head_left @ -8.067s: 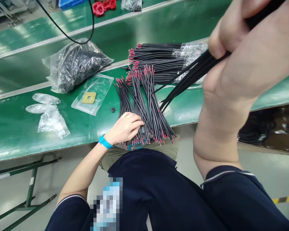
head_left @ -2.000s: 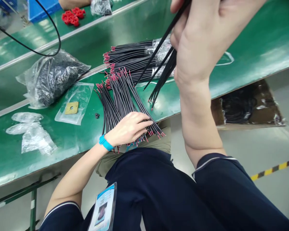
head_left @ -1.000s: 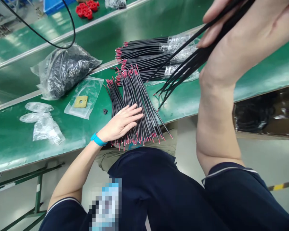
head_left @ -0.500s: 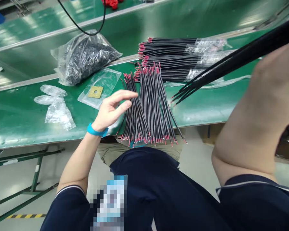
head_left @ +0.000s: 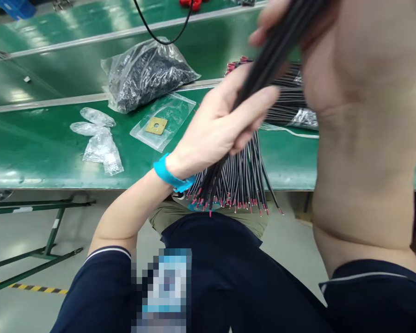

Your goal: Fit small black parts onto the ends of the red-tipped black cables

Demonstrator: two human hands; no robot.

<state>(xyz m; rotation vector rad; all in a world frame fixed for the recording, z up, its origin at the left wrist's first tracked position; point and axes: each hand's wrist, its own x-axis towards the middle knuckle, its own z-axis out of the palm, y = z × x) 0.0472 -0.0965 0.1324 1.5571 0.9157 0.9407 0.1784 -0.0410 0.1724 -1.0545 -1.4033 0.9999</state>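
Note:
A bundle of black cables (head_left: 273, 53) slants down across the view, its lower ends above the lap. My left hand (head_left: 229, 115), with a blue wristband, has its fingers wrapped round the middle of this bundle. Higher up and close to the camera, my right hand (head_left: 319, 60) grips the same bundle and is blurred. Below my hands, loose black cables with red ends (head_left: 244, 173) lie spread over the table's front edge, partly hidden by the held bundle. Behind my hands lie more black cables (head_left: 286, 99), partly wrapped in clear plastic.
On the green table (head_left: 38, 159) lie a clear bag of black parts (head_left: 149, 76), a flat bag with a yellow square plate (head_left: 156, 126) on it, and crumpled plastic (head_left: 102, 145). A black cord (head_left: 159, 39) hangs at the top, near red parts (head_left: 190, 4).
My left hand has moved right and up and closed round the cable bundle. My right hand has come into view with the bundle, which now hangs more steeply. The view has shifted slightly.

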